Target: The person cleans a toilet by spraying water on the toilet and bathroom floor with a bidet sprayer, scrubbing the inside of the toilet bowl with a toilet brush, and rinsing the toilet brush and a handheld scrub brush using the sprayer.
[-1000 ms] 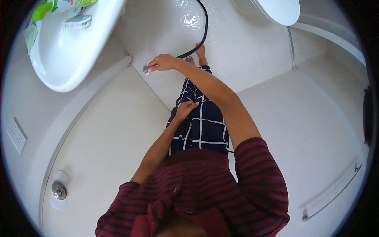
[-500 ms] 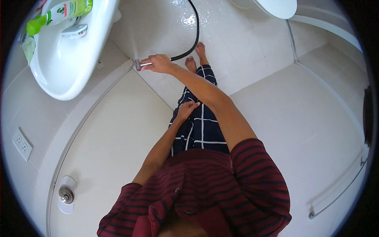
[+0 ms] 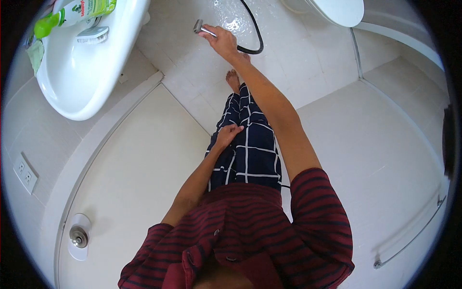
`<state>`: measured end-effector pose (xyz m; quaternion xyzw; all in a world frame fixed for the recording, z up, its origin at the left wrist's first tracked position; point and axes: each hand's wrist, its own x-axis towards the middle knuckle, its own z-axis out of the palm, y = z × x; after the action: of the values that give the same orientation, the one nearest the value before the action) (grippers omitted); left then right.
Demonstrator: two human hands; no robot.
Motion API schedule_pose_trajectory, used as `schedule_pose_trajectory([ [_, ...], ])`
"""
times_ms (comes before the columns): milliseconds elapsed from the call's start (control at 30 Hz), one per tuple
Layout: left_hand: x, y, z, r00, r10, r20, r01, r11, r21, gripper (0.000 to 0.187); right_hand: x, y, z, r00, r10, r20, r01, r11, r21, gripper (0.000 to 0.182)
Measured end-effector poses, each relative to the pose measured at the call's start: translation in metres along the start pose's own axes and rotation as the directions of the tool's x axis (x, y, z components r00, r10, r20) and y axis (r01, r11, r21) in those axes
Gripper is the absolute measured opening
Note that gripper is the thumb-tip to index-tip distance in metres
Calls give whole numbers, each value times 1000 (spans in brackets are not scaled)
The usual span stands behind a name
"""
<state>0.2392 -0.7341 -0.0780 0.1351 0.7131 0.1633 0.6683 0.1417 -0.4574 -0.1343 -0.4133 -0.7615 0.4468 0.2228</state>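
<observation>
My right hand [image 3: 222,41] is wrapped round the handle of a metal spray nozzle [image 3: 198,26], whose head points to the left over the tiled floor. A black hose [image 3: 259,33] runs from behind that hand and curves up over the wet floor. My left hand [image 3: 228,135] rests against the dark checked trousers [image 3: 257,149] at thigh height. Its fingers are curled together, and whether anything is inside them is hidden.
A white sink [image 3: 77,91] at the upper left holds a green-capped bottle [image 3: 79,13] and a brush [image 3: 93,35]. A closed door [image 3: 139,159] with a round knob [image 3: 79,237] stands at left. The toilet lid [image 3: 339,10] is at the upper right.
My right hand has moved up and to the right with the nozzle, away from the door corner. The hose has shifted right. The spray seen earlier no longer shows. My left hand has stayed in place.
</observation>
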Motion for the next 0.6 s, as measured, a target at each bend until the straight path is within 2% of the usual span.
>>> schedule_pose_trajectory([
  [67, -1, 2, -1, 1000, -1, 2, 1, 1000, 25, 48, 3, 0, -5, 1000, 5, -24, -5, 1000, 6, 39],
  [167, 1, -1, 0, 1000, -22, 16, 22, 999, 44, 49, -17, -9, -1, 975, -6, 223, -18, 995, 103, 35],
  [267, 1, 1, -1, 999, -32, 30, 32, 999, 26, 46, -52, -17, 10, 830, -5, 558, -12, 1000, 28, 35],
  [333, 0, 5, -2, 998, -38, 44, 38, 999, 11, 40, -71, -14, 17, 681, 21, 732, 39, 997, -65, 37],
  [433, -2, 5, -2, 999, -40, 36, 40, 999, -2, 39, -85, 6, 16, 661, 86, 746, -8, 994, -107, 41],
  [533, -1, 2, 1, 1000, -10, 4, 10, 999, -31, 48, -77, 28, 3, 771, 235, 591, -71, 955, -287, 41],
  [600, -2, 5, 0, 999, -36, 7, 36, 999, -4, 48, -63, 28, -16, 850, 247, 465, -125, 953, -277, 41],
])
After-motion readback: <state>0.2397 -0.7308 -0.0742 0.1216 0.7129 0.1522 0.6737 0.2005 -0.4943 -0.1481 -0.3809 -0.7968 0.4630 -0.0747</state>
